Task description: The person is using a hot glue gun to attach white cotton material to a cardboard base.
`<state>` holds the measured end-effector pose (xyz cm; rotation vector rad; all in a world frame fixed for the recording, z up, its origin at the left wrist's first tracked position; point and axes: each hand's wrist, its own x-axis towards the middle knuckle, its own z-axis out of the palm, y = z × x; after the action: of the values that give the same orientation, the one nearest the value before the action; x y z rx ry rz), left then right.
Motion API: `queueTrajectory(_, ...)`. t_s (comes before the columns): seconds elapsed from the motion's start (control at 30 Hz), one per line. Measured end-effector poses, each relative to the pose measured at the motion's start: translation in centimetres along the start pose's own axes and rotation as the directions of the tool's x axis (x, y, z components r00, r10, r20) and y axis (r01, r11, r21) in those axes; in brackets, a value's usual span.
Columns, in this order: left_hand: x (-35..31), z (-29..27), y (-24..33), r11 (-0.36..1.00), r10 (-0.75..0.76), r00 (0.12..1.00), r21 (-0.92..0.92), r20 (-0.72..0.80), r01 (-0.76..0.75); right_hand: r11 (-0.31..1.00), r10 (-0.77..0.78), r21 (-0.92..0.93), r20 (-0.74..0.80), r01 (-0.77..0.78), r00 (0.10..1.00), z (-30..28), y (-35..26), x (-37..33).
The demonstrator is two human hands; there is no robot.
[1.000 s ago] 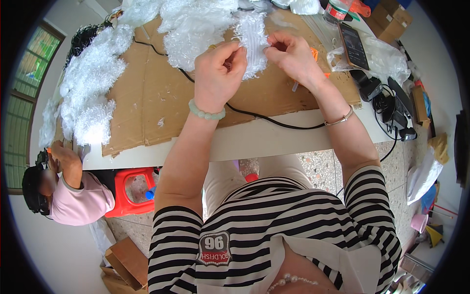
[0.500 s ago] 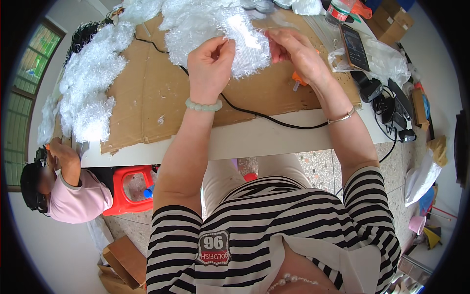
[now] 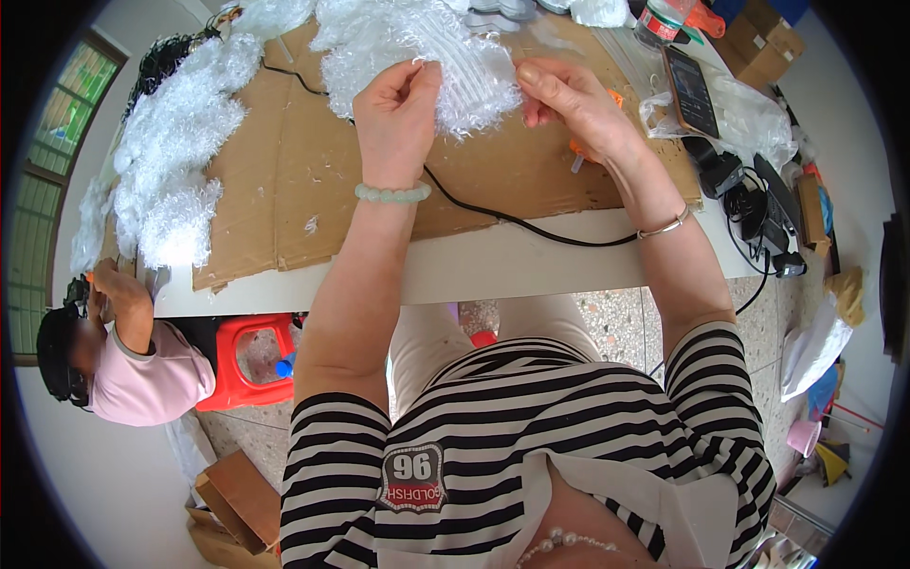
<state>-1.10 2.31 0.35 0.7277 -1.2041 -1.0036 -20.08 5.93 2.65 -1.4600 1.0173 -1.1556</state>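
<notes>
A piece of white, shiny fringed fabric (image 3: 471, 78) with ribbed lines across it is held up between my two hands over the cardboard. My left hand (image 3: 398, 119) is closed in a pinch on its left edge. At the right edge, my right hand (image 3: 573, 104) has thumb and fingers drawn together on the fringe; the fingertips are partly hidden. Behind the piece lies a heap of the same white fringed material (image 3: 365, 47). Close below my right hand is a small orange bottle (image 3: 576, 152) with a clear tip.
Brown cardboard (image 3: 313, 180) covers much of the white table (image 3: 531, 270); a black cable (image 3: 512, 226) crosses it. More white fringe (image 3: 166, 142) lines the left side. To the right are a phone (image 3: 690, 92), plastic bottle (image 3: 657, 24) and black adapters (image 3: 758, 204). A co-worker (image 3: 152, 375) sits left, by a red stool (image 3: 213, 389).
The fringed fabric has shifted slightly away and tilted, so its bright glare is gone and the ribbed lines show. My left hand has moved a little up and left.
</notes>
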Motion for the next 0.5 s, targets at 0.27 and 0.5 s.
queueTrajectory(0.27, -0.6, -0.1, 1.2, 0.999, 0.039, 0.994, -0.032, 0.102, -0.036, 0.995, -0.058, -0.085, -0.050, 0.053, 0.997, 1.0, 0.7, 0.1)
queueTrajectory(0.5, -0.8, 0.4, 1.5, 0.879, -0.098, 0.913, 0.464, 0.395, -0.106, 0.985, -0.149, -0.114, -0.160, 0.132, 0.976, 0.5, 0.2, -0.3)
